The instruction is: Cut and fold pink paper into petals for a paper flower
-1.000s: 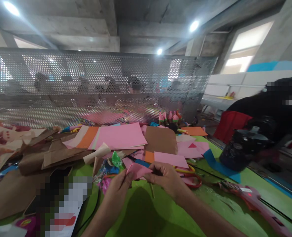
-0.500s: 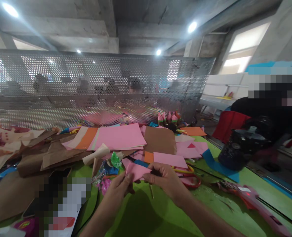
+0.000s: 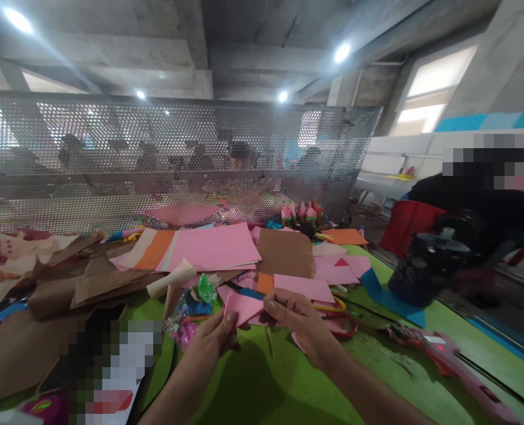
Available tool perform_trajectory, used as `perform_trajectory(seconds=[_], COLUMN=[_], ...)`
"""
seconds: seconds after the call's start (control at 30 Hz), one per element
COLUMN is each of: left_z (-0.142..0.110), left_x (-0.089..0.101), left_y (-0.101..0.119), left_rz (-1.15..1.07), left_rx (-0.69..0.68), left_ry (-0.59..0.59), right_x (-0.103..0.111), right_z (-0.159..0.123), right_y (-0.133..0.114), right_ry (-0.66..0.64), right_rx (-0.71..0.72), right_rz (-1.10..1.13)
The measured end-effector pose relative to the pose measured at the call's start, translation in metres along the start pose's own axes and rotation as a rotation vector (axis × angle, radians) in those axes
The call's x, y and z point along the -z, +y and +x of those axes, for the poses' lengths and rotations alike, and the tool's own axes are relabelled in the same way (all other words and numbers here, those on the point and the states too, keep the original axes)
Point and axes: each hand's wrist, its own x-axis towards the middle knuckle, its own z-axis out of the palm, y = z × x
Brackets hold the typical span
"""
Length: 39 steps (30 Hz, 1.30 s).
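My left hand point(image 3: 217, 334) pinches a small folded piece of pink paper point(image 3: 243, 308) between thumb and fingers, just above the green table. At the paper's pointed right end, my right hand point(image 3: 296, 317) has its thumb and fingers closed on the tip. A pink scrap point(image 3: 297, 341) shows below my right palm; I cannot tell whether it is held or lies on the table. Partly hidden behind my right hand are scissors with red and yellow handles point(image 3: 345, 324). Pink paper rectangles point(image 3: 303, 287) lie just beyond.
A pink glue gun point(image 3: 452, 354) lies at right on the green table point(image 3: 377, 378). Pink sheets point(image 3: 217, 245) and brown paper point(image 3: 286, 251) are stacked ahead, before a perforated metal screen point(image 3: 164, 141). Wrapped candies point(image 3: 207, 289) sit left. A person in black point(image 3: 478, 189) is at right.
My right thumb and fingers have shifted slightly along the paper's right tip. The pink scrap below my right palm has come into view. My left hand keeps its pinch.
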Motion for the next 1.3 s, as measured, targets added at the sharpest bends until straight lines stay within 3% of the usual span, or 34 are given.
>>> perform_trajectory(seconds=[0.17, 0.53, 0.63, 0.77, 0.93, 1.13, 1.3], left_z=[0.001, 0.005, 0.006, 0.005, 0.005, 0.001, 0.002], left_x=[0.003, 0.002, 0.006, 0.01, 0.012, 0.009, 0.01], left_y=[-0.001, -0.003, -0.001, 0.003, 0.0, 0.003, 0.006], left_rz=[0.241, 0.296, 0.344, 0.296, 0.328, 0.337, 0.265], left_rx=[-0.107, -0.246, -0.267, -0.258, -0.28, -0.25, -0.232], left_ry=[-0.023, 0.015, 0.029, 0.028, 0.003, -0.036, -0.071], right_x=[0.0, 0.003, 0.02, 0.063, 0.107, 0.111, 0.107], right_z=[0.0, 0.002, 0.004, -0.005, -0.034, -0.039, -0.036], right_y=[0.001, 0.0, -0.01, -0.02, -0.001, 0.018, 0.003], right_ry=[0.058, 0.042, 0.014, 0.017, 0.004, -0.021, -0.057], right_rx=[0.005, 0.068, 0.088, 0.021, -0.082, -0.097, -0.125], right_rz=[-0.245, -0.419, -0.55, -0.964, -1.181, -1.291, -1.292])
